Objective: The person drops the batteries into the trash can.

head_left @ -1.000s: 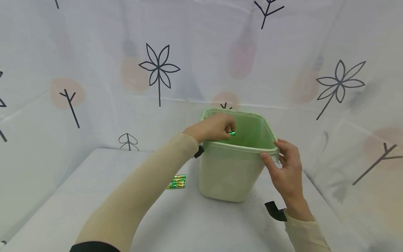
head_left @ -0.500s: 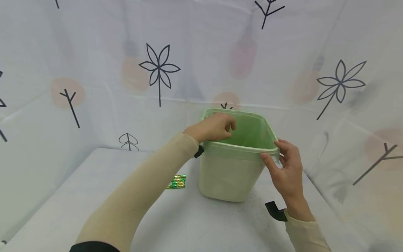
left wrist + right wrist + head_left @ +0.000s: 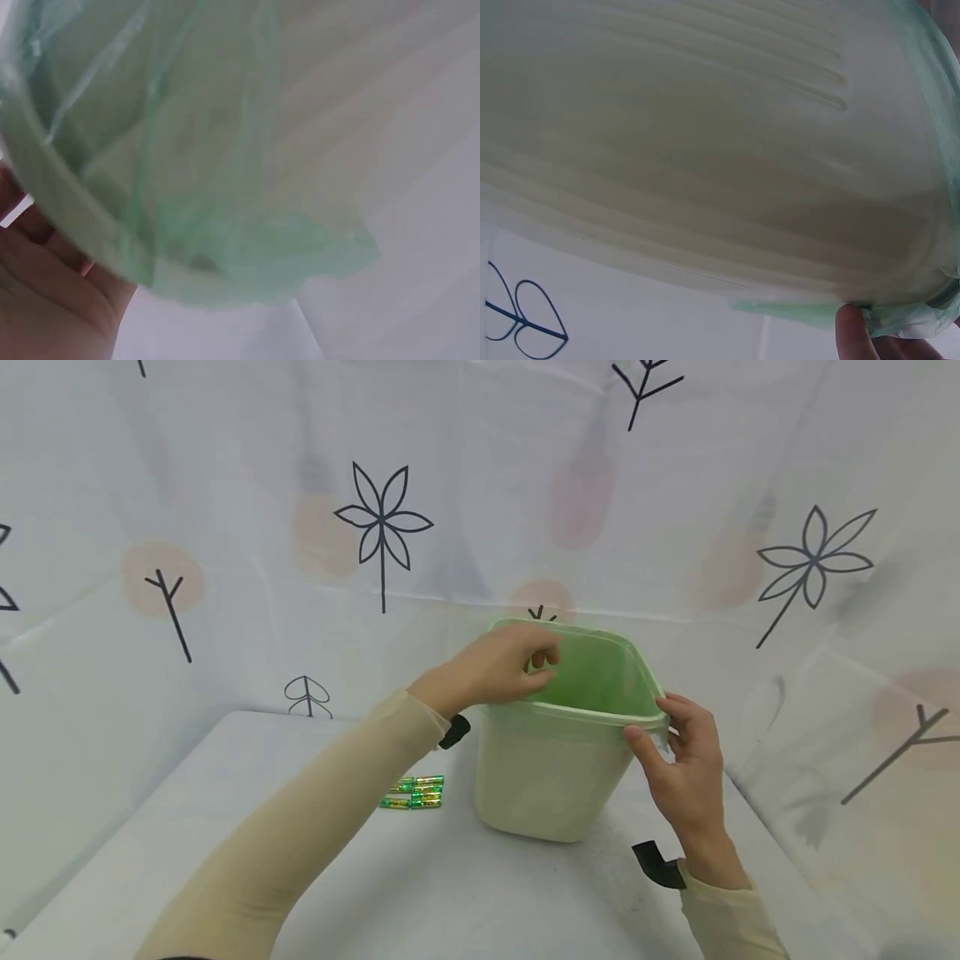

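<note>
Head view: the bin [image 3: 555,768] stands near the table's [image 3: 225,760] back edge — right hand [image 3: 686,768] pinches its rim, left hand [image 3: 498,668] hovers loosely curled, empty; batteries [image 3: 416,792] beside. Left wrist view: palm [image 3: 45,292] under the liner [image 3: 187,187]. Right wrist view: fingertip [image 3: 853,330] presses the liner.

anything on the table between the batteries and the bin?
Nothing: in the head view the strip of white table between the batteries and the bin is bare. The left forearm passes above the batteries, not between.
</note>
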Motion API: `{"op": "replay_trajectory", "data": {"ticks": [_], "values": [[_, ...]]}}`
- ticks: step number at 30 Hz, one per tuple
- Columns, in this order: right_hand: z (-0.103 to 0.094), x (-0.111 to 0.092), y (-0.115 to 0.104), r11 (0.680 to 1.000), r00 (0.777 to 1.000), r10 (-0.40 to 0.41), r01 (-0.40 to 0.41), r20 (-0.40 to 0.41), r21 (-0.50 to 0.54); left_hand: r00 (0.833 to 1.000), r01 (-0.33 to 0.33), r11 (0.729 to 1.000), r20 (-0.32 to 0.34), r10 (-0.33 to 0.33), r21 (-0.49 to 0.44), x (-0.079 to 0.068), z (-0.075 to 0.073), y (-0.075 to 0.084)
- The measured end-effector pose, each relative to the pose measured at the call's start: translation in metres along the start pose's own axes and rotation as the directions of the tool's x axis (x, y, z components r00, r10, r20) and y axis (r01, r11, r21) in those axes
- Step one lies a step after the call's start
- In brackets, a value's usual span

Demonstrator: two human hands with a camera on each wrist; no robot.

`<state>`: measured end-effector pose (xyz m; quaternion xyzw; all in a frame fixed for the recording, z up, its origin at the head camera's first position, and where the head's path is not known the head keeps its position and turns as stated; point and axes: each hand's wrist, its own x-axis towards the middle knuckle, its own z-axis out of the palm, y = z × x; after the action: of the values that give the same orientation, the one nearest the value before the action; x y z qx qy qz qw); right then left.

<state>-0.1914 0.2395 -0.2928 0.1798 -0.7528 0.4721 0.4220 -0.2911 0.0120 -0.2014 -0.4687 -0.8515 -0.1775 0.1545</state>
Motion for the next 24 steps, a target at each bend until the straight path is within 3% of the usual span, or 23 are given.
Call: {"op": "replay_trajectory", "data": {"ticks": [5,12,17,24], "values": [[0.000,-0.001,0.000,1.000,1.000,0.010,-0.010,0.005,-0.008,0.993,-0.037,0.999,-0.109,0.036,-0.014,-0.021,-0.005,-0.001],[0.000,0.000,0.000,1.000,1.000,-0.002,0.002,-0.001,-0.017,0.957,-0.106,0.988,-0.281,0.071,-0.109,-0.052,-0.009,-0.005],[-0.001,0.000,-0.001,1.000,1.000,0.001,-0.001,0.000,-0.020,0.948,-0.116,0.986,-0.310,0.075,-0.117,-0.076,-0.007,-0.009],[0.000,-0.001,0.001,1.000,1.000,-0.009,0.009,-0.004,-0.021,0.953,-0.083,0.990,-0.299,0.045,-0.114,-0.105,0.003,-0.021]]}}
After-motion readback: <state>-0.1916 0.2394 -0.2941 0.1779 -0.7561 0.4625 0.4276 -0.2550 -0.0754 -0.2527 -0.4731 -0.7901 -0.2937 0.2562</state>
